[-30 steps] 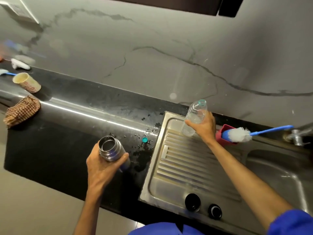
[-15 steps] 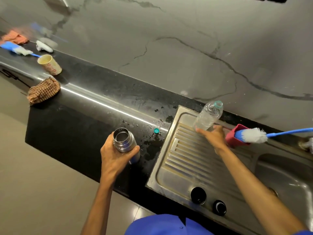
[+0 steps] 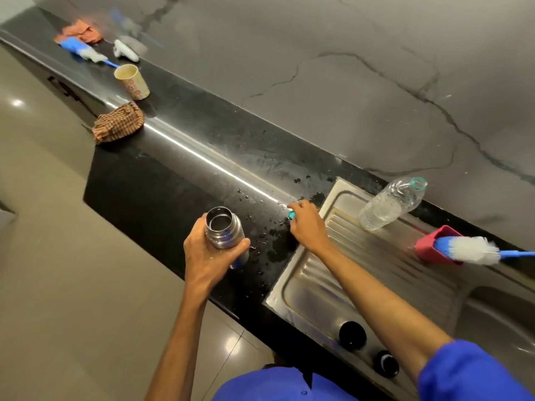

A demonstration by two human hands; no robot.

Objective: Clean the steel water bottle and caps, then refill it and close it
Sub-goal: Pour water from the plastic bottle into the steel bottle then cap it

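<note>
A: Left hand (image 3: 209, 257) clamps the open steel bottle (image 3: 225, 231) upright at the counter's front edge, so nothing spills.

B: Right hand (image 3: 307, 224) pinches the teal cap (image 3: 291, 214) beside the drainboard (image 3: 376, 273), likely to reseal the plastic bottle (image 3: 389, 204).

right hand (image 3: 307, 227) has let go of the plastic bottle (image 3: 389, 204), which now stands free and uncapped on the drainboard (image 3: 362, 267), tilted in view; the hand has crossed left to the wet counter (image 3: 202, 175) and its fingertips now close on the small teal cap (image 3: 291, 214) that lay untouched a second ago. the head camera has swung left and down, so the far end of the counter with the paper cup (image 3: 132, 81), checked cloth (image 3: 118, 123) and second blue brush (image 3: 84, 52) has come further into frame.
</note>
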